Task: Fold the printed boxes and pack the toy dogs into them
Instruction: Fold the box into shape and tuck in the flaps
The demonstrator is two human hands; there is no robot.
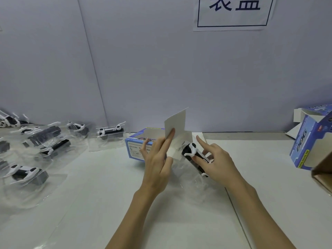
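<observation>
While the left hand [158, 159] pinches the raised white flap [177, 123] of a printed box [138, 146], forefinger laid along the flap's near face, the right hand [217, 159] curls its fingers round a toy dog [193, 155], black with white legs, in clear wrapping; the forefinger alone points out straight. The dog's head end lies at the mouth of the box, just beside the flap. Box: blue and white, lying on its side against the far edge of the tabletop [107, 203], open end toward the right hand.

Left side of the tabletop: loose toy dogs in clear bags [53, 146], several, spread from the far edge toward the near left corner; one bagged dog [110, 132] lies just left of the box.

Far right corner: second printed box [309, 141], upright and tilted, top flaps open. Beside it at the right edge, a brown carton corner [323, 175].

Behind: pale wall with a paper sign [233, 13].
</observation>
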